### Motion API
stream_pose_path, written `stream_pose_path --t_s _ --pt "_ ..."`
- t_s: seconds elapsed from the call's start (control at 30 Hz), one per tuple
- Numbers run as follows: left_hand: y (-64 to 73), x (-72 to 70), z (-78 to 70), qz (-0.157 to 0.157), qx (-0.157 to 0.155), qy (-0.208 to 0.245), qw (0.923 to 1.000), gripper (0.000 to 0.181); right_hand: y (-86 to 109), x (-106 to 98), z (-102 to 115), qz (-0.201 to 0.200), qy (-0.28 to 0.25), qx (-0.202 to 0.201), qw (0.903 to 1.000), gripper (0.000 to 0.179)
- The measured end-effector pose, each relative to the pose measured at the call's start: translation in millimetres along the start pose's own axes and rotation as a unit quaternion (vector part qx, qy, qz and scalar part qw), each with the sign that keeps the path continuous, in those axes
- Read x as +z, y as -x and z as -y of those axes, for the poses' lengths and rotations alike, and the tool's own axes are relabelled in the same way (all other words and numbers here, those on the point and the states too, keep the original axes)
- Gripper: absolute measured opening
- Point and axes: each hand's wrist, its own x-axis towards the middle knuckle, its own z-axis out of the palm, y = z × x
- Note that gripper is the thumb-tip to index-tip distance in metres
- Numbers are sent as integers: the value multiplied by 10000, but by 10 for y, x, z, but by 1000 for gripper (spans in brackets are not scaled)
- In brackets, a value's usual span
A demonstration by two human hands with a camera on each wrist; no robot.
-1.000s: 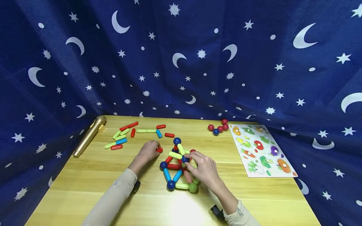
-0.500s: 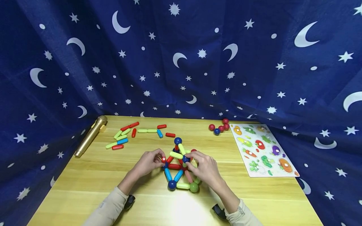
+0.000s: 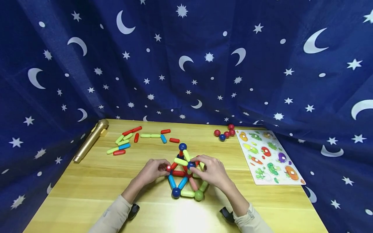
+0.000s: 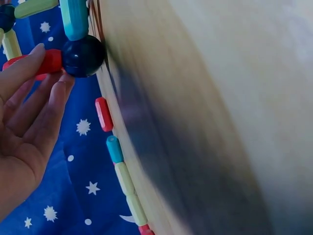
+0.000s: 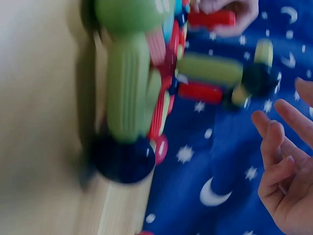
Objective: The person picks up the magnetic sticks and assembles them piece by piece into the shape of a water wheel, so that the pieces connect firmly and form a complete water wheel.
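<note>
A ball-and-stick magnetic structure stands mid-table, with blue balls, a green ball (image 3: 199, 195) and red, blue and yellow-green sticks. My left hand (image 3: 152, 171) pinches a red magnetic stick (image 4: 51, 62) between thumb and fingers. Its far end meets a dark blue ball (image 4: 84, 56) at the structure's left corner. My right hand (image 3: 214, 171) is beside the upper blue ball (image 3: 191, 165), thumb and forefinger spread to either side. In the right wrist view its fingers (image 5: 274, 142) look apart from that ball. A yellow-green stick (image 3: 181, 161) juts leftward from the ball.
Loose magnetic sticks (image 3: 123, 142) lie at the back left, near a gold microphone-like toy (image 3: 91, 141). Several red balls and a blue ball (image 3: 222, 137) sit at the back right. A vegetable puzzle board (image 3: 269, 158) lies on the right. A starry curtain (image 3: 186, 64) hangs behind.
My left hand has brought the red stick rightward to the structure's left blue ball and turned it. My right hand has stayed by the upper ball, its fingers spreading slightly.
</note>
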Motion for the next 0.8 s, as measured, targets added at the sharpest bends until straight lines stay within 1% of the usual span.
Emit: stream_pose_path --t_s 0.07,0.1,0.13,0.2,0.27,0.3,0.37,0.43,0.53,0.6,0.7,0.8 --pt "4 3 2 -5 18 39 10000 19 -101 -49 -112 73 -213 390 9990 24" --pt "3 3 3 -3 35 75 10000 19 -170 -69 -207 7 -241 612 9978 24" --pt "0 4 6 10 55 107 9999 19 -249 -84 -325 -118 -211 869 9959 23" --pt "-3 3 13 42 84 159 9998 19 -421 -89 -626 -445 146 1359 9896 21" --pt "5 0 26 50 52 195 9998 19 -586 -67 -950 -711 710 1837 9778 23" --pt "15 -2 35 58 35 211 9998 18 -654 -51 -1102 -763 989 2065 9704 27" --pt "11 0 29 78 -26 244 9997 19 -745 -51 -1365 -680 1475 2452 9558 34" --pt "23 2 33 106 -96 279 9995 18 -801 -34 -1539 -427 1770 2659 9466 40" --pt "48 -1 39 156 -140 334 9992 18 -822 9 -1659 -113 2024 2688 9416 42" --pt "58 0 39 159 -91 355 9992 17 -810 30 -1674 -62 2103 2626 9417 39" --pt "52 0 42 110 5 354 9993 18 -769 36 -1618 -185 2084 2582 9432 35" --pt "24 -5 53 60 166 311 9994 18 -735 11 -1457 -463 1892 2508 9482 34"
